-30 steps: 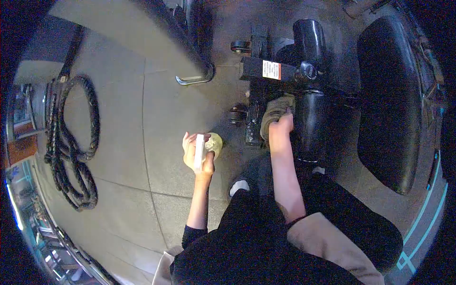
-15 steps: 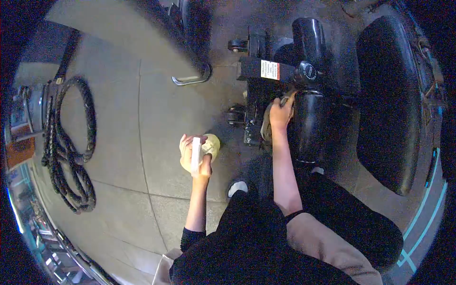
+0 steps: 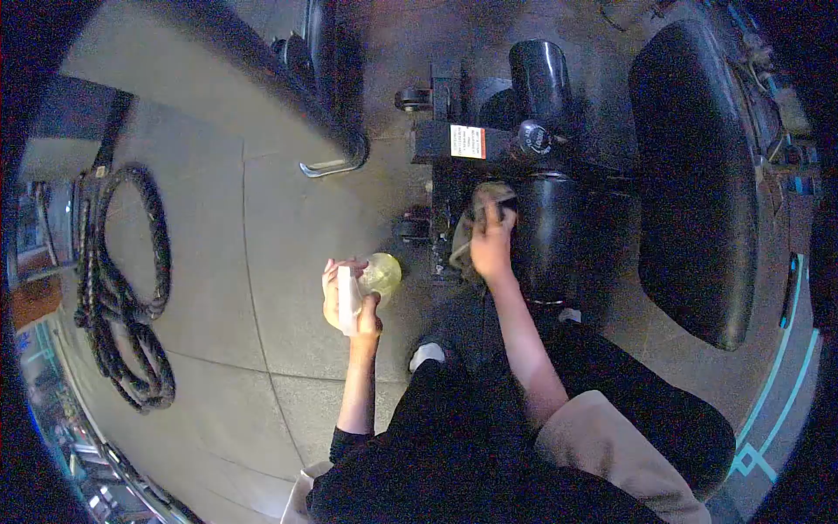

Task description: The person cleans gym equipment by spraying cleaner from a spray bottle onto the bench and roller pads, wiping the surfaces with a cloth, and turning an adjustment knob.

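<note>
My left hand [image 3: 349,301] is wrapped round the neck of a spray bottle with a white trigger head [image 3: 348,299] and a pale yellow body [image 3: 381,274]. A grey-brown cloth [image 3: 463,240] is in my right hand [image 3: 492,242], bunched under and beside the fingers. This hand lies over the black metal frame [image 3: 443,196] of a piece of gym equipment, just left of a black padded roller [image 3: 549,236]. Above it are a round black knob [image 3: 533,137] and a beam with a white and red label [image 3: 468,141].
A large black pad [image 3: 694,183] stands at the right. Thick black rope [image 3: 135,288] lies coiled on the floor at the left. A slanting panel ending in a metal handle [image 3: 333,166] reaches in from the top left. Small wheels [image 3: 412,229] sit at the frame's left side.
My right hand has moved down and left with the cloth, away from the label beam, and its fingers have shifted. My left hand still holds the bottle. The whole view has shifted slightly.
</note>
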Demonstrator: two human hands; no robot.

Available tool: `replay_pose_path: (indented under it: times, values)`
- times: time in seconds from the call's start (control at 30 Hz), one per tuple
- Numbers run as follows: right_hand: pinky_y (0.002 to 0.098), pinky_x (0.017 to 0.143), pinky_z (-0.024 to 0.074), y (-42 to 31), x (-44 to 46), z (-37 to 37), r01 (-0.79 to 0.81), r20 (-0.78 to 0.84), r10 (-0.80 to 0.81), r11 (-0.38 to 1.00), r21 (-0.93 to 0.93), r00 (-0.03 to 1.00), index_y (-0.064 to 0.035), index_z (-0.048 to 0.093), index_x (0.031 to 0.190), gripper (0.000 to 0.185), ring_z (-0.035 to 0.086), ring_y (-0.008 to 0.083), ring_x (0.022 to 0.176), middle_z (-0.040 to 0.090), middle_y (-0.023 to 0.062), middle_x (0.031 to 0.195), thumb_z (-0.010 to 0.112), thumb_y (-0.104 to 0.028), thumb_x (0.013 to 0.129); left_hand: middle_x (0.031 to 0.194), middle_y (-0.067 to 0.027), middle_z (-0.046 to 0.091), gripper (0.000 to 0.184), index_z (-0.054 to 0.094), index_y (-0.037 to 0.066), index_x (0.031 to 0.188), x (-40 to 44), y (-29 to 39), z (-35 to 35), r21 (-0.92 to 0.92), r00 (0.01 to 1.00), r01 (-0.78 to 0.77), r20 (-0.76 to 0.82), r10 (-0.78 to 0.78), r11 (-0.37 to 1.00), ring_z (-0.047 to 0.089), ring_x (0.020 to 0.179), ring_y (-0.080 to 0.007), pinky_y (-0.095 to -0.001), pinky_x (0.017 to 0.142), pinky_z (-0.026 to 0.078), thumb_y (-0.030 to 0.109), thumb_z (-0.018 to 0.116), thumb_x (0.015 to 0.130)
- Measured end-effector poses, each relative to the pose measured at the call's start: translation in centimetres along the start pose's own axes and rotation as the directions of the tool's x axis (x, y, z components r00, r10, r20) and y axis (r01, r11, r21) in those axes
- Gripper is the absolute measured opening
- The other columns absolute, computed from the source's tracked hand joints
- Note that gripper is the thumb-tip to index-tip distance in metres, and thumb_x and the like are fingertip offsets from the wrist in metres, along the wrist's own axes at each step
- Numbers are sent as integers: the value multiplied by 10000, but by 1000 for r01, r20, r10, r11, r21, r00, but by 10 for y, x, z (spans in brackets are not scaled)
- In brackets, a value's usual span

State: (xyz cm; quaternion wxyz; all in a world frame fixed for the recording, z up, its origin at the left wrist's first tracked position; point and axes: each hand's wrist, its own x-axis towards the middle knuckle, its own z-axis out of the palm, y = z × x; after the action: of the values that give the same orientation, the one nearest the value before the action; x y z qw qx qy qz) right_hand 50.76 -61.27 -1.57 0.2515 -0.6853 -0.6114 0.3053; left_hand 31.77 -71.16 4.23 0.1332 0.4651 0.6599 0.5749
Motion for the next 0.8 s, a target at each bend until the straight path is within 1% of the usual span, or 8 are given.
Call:
replay_pose_path:
  times: [0.23,0.3,0.47,0.5,0.53,0.57,0.63,0.8]
  values:
    - [426,891,425,-58,-27,-67,-153,474,345,905,-398,810,-146,556,1157,388,520,414,994,460,265,1167,535,-175,771,926,-95,620,348,583,28,936,6,4,12,97,993,-100,79,92,990,540,992,-307,-473,1001,278,63,531,593]
    - [419,865,448,-78,-28,-87,136,738,364,843,-521,569,-151,538,1183,438,553,356,989,567,197,1081,559,-270,762,959,-96,623,347,582,30,948,8,8,11,158,996,-54,80,42,986,534,1019,-314,-476,1007,265,66,534,606]
    - [396,790,479,-149,16,-160,120,667,156,930,-348,728,-67,683,850,382,614,306,853,632,179,903,602,-429,756,1038,-100,609,393,566,27,1019,4,10,-4,264,985,-89,168,45,960,526,1051,-302,-454,996,299,71,553,628]
    - [403,764,482,-144,41,-166,289,561,-65,902,-321,825,-48,684,794,389,622,306,810,636,188,850,589,-424,762,1052,-105,605,410,551,20,1052,2,6,-6,237,980,-44,199,-4,971,523,1066,-293,-441,987,317,74,578,647]
    - [301,567,488,-153,71,-176,396,490,-182,837,-378,853,-21,669,819,330,608,161,576,624,104,643,601,-343,803,1067,-110,601,431,536,14,1086,1,5,-7,208,972,-2,232,-48,978,519,1080,-283,-428,979,335,77,602,665]
    - [296,458,476,-177,103,-183,246,477,50,807,-537,877,2,649,815,405,574,162,478,590,91,584,577,-396,817,1067,-110,601,431,536,14,1086,0,6,-7,207,972,-1,229,-48,978,519,1080,-283,-428,979,335,77,602,665]
    - [315,393,504,-182,160,-171,284,448,65,690,-666,892,15,610,804,594,578,182,462,540,84,522,519,-571,786,1122,-144,568,589,446,9,1207,-1,11,-5,32,951,243,189,-245,969,497,1117,-283,-408,976,350,85,676,670]
    - [378,445,530,-149,161,-162,96,542,380,747,-658,750,50,411,1150,881,626,256,543,586,178,755,538,-691,691,1317,-213,357,934,164,1,1356,-4,14,-17,66,978,66,193,-78,996,360,1229,-316,-427,1035,264,95,709,602]
